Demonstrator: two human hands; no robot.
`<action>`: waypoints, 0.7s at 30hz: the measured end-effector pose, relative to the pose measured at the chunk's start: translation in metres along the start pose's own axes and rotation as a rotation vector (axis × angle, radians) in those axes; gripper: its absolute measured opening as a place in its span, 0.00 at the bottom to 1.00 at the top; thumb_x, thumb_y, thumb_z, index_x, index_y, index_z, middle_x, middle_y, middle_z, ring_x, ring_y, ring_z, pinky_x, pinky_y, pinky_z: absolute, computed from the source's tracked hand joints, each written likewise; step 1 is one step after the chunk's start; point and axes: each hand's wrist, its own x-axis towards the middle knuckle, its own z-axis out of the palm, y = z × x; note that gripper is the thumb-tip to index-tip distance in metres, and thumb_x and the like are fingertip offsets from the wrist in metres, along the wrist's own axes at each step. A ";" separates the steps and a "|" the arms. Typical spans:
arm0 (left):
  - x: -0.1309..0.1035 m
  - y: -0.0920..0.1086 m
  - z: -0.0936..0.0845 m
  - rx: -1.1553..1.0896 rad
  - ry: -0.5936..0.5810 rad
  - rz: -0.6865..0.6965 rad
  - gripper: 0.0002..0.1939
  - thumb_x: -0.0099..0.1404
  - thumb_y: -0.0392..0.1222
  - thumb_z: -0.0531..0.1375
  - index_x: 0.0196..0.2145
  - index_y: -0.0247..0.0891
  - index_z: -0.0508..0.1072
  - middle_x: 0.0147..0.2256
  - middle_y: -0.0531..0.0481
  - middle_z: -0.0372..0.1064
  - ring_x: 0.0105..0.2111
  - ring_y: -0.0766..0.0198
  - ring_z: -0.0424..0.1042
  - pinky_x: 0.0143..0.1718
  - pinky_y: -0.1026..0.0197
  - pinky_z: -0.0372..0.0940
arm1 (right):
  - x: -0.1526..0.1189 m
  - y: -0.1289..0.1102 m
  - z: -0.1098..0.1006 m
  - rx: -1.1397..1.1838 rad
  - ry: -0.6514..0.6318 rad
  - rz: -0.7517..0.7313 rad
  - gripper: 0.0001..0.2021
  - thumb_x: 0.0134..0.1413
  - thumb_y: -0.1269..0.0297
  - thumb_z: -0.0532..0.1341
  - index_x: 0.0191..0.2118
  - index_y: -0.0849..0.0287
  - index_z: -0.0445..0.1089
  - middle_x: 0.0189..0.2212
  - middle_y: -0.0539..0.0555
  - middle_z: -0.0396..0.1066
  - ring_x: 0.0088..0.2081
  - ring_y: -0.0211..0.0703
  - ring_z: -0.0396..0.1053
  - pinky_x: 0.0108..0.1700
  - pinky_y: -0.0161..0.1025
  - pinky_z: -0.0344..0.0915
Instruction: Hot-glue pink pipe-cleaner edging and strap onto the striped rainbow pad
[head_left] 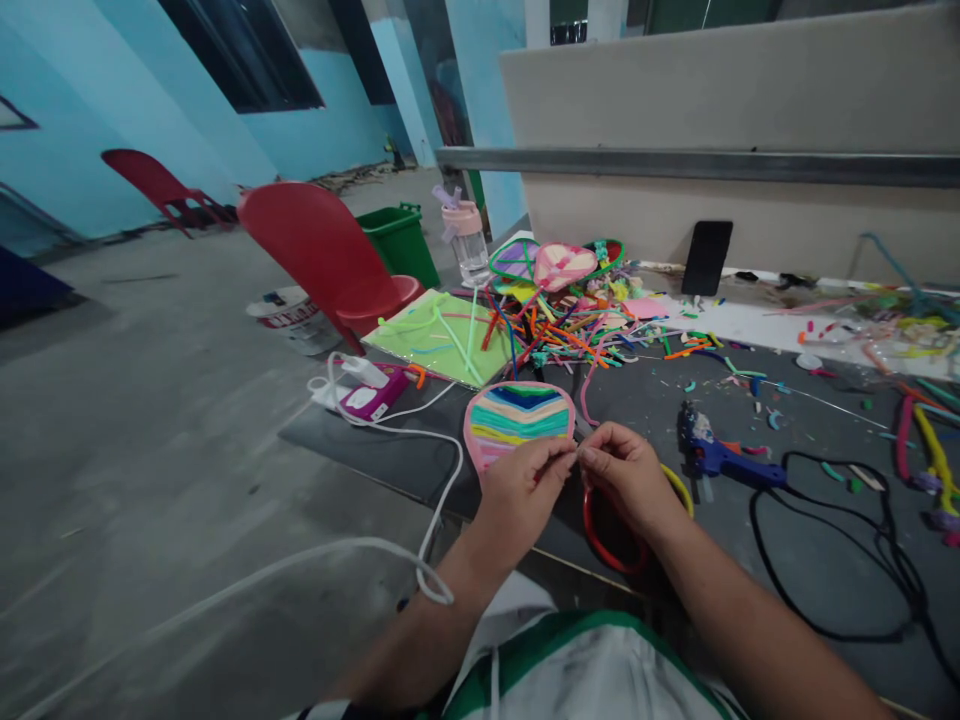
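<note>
Well beyond fingers (551, 448), blurred bucket lettering (298, 314)

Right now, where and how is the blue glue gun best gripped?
I'd probably grip the blue glue gun by its slim handle, right hand coming from the right: it lies with the handle pointing right, black cord at that end.

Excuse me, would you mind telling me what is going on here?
A person's left hand and right hand are close together; anything held between them is too small to make out. A striped, pink-edged panel lies partly hidden behind the left hand. A blue glue gun lies to the right, and coloured strips are heaped farther back.
</note>
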 end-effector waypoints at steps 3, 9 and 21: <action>-0.003 -0.003 -0.001 0.031 -0.027 0.081 0.08 0.64 0.36 0.60 0.40 0.37 0.78 0.37 0.46 0.79 0.37 0.61 0.77 0.40 0.62 0.68 | 0.001 0.001 -0.002 -0.035 -0.001 -0.014 0.10 0.48 0.62 0.69 0.28 0.59 0.69 0.20 0.45 0.69 0.21 0.32 0.63 0.25 0.31 0.58; -0.007 -0.006 -0.002 0.148 -0.059 0.244 0.06 0.65 0.33 0.58 0.37 0.35 0.76 0.35 0.47 0.78 0.35 0.64 0.76 0.39 0.64 0.67 | 0.002 -0.011 -0.006 -0.182 -0.024 0.025 0.13 0.41 0.59 0.72 0.26 0.60 0.69 0.21 0.45 0.69 0.21 0.31 0.62 0.24 0.30 0.60; -0.009 0.000 -0.012 -0.022 -0.123 -0.004 0.07 0.65 0.39 0.59 0.39 0.36 0.76 0.35 0.49 0.76 0.35 0.64 0.74 0.38 0.64 0.66 | 0.003 -0.010 -0.008 -0.240 -0.093 0.024 0.14 0.42 0.57 0.71 0.26 0.60 0.69 0.21 0.46 0.68 0.21 0.32 0.62 0.25 0.31 0.60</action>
